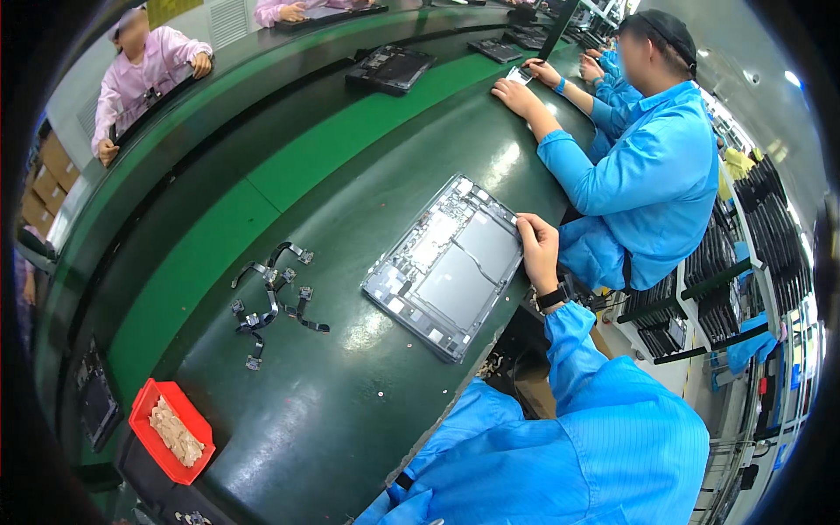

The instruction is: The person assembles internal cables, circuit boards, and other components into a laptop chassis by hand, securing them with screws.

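Evidently, the opened device (468, 262) is pinched at one edge by the right hand (537, 248), well right of the red tray (194, 464); the left hand cannot be seen. Stiffness and modest weight are suggested; its edges should be held, fragile circuitry (444, 219) left untouched.

Your right hand (539, 249) had the opened device (459, 276) pinched by its edge, flex cables (270, 302) strewn left across the bench (337, 420)!

Right hand (540, 249): over the near edge of the surface (328, 446), fingers curled in a pinch with the thumb.
Right wrist (546, 280): nearly straight, banded in black.
Right forearm (569, 331): blue-sleeved, extended forward.
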